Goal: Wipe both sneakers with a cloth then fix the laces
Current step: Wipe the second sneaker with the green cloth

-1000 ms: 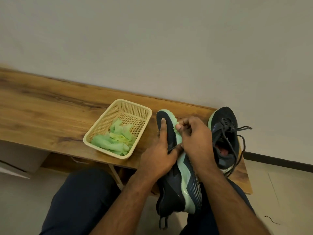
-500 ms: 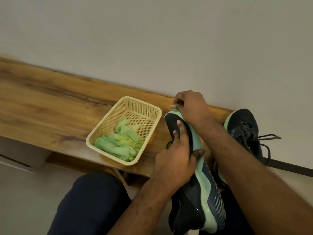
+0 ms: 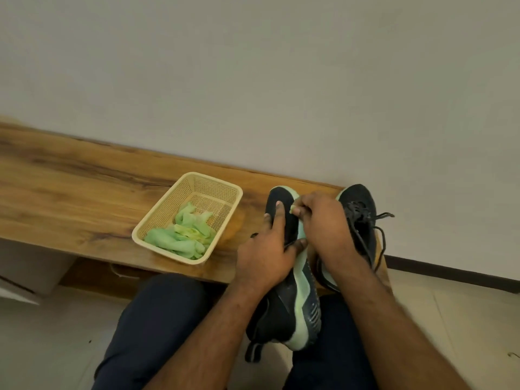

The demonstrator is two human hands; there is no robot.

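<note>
Landmark: a cream mesh basket (image 3: 225, 190) sits on a wooden bench (image 3: 70, 198) against a plain wall; every place below is given from this basket.
Held sneaker: a dark sneaker with a mint sole (image 3: 287, 299) lies tipped on its side just right of the basket, toe toward the wall, heel over our lap.
Left hand: our left hand (image 3: 264, 257) wraps the upper, fingers closed around it, forefinger stretched along the toe.
Right hand: our right hand (image 3: 323, 223), further right of the basket, is curled shut at the sole edge near the toe; a pale green scrap shows at the fingertips, probably a cloth, though we cannot tell for sure.
Second sneaker: the other sneaker (image 3: 363, 209) stands on the bench farthest right of the basket, its laces (image 3: 377, 220) loose and trailing.
Spare cloths: crumpled green cloths (image 3: 183, 237) lie inside the basket.
Step in hand: we judge this to be wiping the sole rim.
Doing it well: we should brace the shoe firmly with the left hand, run short strokes along the rim from toe to heel, and turn the shoe to reach the far side.
</note>
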